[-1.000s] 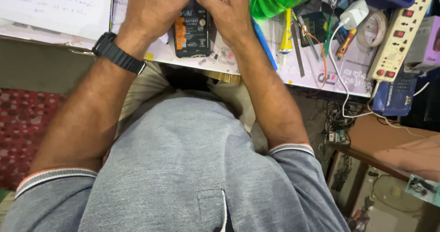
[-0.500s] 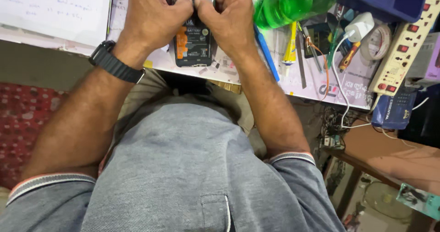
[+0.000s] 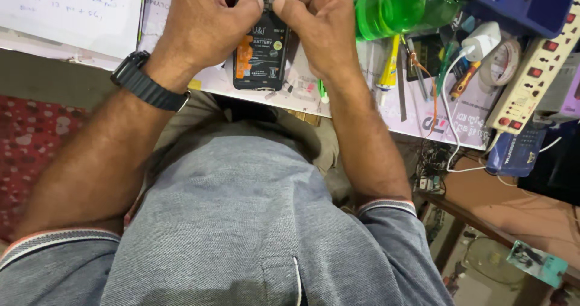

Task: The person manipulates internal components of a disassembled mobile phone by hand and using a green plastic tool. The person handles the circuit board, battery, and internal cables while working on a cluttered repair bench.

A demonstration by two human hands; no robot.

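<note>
Nearest me, my grey polo shirt (image 3: 241, 221) fills the lower view and a black watch (image 3: 145, 85) sits on my left wrist. Beyond it, my left hand (image 3: 202, 31) and right hand (image 3: 323, 31) both grip the opened smartphone (image 3: 263, 49), its battery exposed, thumbs pressing its upper end over the table edge (image 3: 386, 122). Farther right lie a green bottle (image 3: 405, 7), a white charger (image 3: 480, 40) and a power strip (image 3: 531, 79).
</note>
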